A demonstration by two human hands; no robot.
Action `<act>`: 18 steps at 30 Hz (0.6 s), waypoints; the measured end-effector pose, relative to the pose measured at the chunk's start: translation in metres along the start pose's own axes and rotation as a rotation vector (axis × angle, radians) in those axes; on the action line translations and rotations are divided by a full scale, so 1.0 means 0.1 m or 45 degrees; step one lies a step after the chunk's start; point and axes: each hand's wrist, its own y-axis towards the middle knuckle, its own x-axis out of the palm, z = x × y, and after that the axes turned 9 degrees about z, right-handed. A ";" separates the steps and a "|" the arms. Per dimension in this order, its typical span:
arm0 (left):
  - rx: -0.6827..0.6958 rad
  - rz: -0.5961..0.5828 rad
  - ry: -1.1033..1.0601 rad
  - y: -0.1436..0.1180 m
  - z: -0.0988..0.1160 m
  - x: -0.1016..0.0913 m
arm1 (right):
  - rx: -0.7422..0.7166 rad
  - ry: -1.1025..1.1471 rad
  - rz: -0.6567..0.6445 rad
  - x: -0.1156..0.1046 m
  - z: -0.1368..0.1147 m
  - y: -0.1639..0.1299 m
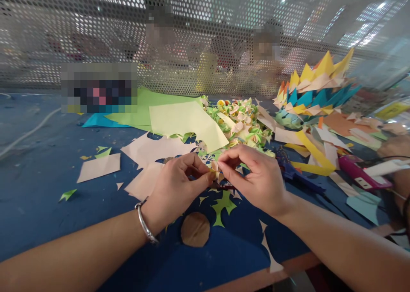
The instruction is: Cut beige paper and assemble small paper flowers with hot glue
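Observation:
Both hands meet over the middle of the blue table. My left hand, with a silver bangle at the wrist, pinches a small paper flower between thumb and fingers. My right hand is close beside it, thumb and index fingertip pressed together at the flower's right edge. Pale peach and yellow petals show between the fingertips; the rest is hidden. Below the hands lie a green paper offcut and a round brown cardboard disc. Behind them is a heap of small green and peach paper flowers.
Pale yellow sheets and pink paper lie behind my left hand. A blue glue gun, yellow strips and a magenta power strip are on the right. Stacked paper crowns stand before a perforated metal screen. Another person's hand is at far right.

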 end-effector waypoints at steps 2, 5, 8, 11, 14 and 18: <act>-0.009 0.007 0.012 0.00 0.00 0.00 | 0.038 0.046 -0.011 0.00 0.00 -0.01; -0.033 0.006 0.006 0.00 -0.01 0.00 | 0.191 0.194 -0.047 -0.01 0.02 -0.01; -0.034 0.000 -0.053 0.01 -0.02 0.00 | 0.370 0.347 -0.090 -0.03 0.06 -0.01; -0.039 -0.013 -0.107 0.02 -0.02 0.00 | 0.488 0.446 -0.130 -0.05 0.08 0.01; -0.036 -0.020 -0.117 0.02 -0.02 0.00 | 0.531 0.502 -0.164 -0.06 0.08 0.04; -0.011 -0.004 -0.115 0.02 -0.02 -0.01 | 0.512 0.499 -0.163 -0.07 0.06 0.05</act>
